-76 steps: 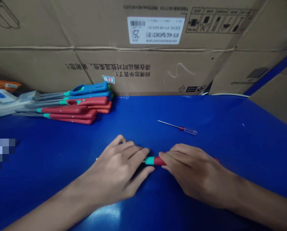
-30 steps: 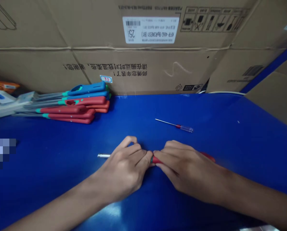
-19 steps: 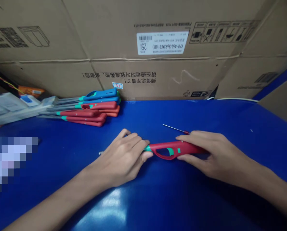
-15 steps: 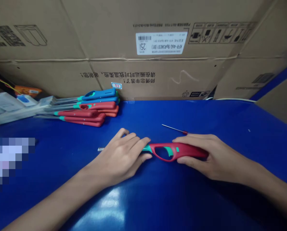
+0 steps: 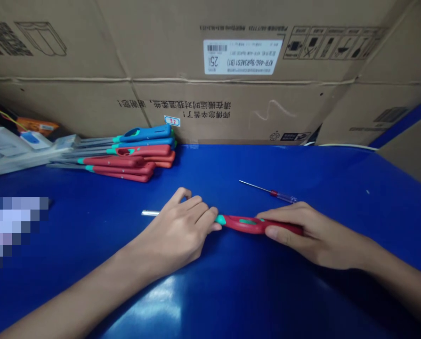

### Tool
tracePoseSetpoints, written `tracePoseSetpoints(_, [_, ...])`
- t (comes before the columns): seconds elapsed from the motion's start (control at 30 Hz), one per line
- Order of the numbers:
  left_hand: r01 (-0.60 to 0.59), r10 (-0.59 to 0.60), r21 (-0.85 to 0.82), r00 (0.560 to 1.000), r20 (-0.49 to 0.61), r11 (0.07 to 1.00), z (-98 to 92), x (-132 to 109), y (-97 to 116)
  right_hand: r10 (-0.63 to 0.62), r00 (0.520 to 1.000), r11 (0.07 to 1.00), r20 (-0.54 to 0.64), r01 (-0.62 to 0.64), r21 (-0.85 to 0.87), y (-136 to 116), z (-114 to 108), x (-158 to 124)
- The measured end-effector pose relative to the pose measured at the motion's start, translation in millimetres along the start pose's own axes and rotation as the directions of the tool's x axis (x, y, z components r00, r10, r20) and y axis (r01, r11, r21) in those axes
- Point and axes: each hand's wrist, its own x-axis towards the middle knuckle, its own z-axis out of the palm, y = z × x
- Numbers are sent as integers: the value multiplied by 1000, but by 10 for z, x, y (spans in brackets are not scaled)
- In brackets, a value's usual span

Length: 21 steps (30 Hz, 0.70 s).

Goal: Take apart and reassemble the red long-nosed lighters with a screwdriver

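A long red lighter (image 5: pixel 247 224) with teal trim and a metal nozzle lies across the blue table (image 5: pixel 231 292). My right hand (image 5: pixel 307 231) grips its red handle from the right, thumb underneath and fingers on top. My left hand (image 5: pixel 180 230) is closed over the metal nozzle just left of the teal collar; the nozzle tip (image 5: pixel 149 213) sticks out past my knuckles. The handle is turned edge-up, so its trigger opening barely shows.
A small screwdriver (image 5: pixel 270 192) with a red and clear handle lies just behind the lighter. A stack of red, orange and blue lighters (image 5: pixel 125 155) sits at the back left beside packaged goods (image 5: pixel 16 146). Large cardboard boxes (image 5: pixel 210 70) wall off the table's rear.
My right hand slid from the lighter's collar to its handle, lifted the handle side-on so the trigger loop showed, and has now rolled it edge-up. My left hand stayed on the nozzle.
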Motion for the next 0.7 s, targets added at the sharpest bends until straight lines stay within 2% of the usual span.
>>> tracePoseSetpoints(0.17, [11,-11,-8,999,-38,1000,12,-13,48,60,998,993,18,-62,99,-18,17,-25])
tracePoseSetpoints(0.33, [50,-49,8,996,-78,999,9,-18,63,195,958,915,212,-255,312,-102,17,19])
tracePoseSetpoints(0.4, [50,-49,3,995,-84,999,-6,-5,65,239,941,875,239,-315,367,-158,25,50])
tracePoseSetpoints(0.53, [19,-25,-41,989,-146,999,-32,25,72,295,939,862,178,-342,374,-263,63,69])
tracePoseSetpoints(0.7, [-33,25,-29,971,-238,999,0,9,5,207,978,955,-4,-201,218,-273,113,-4])
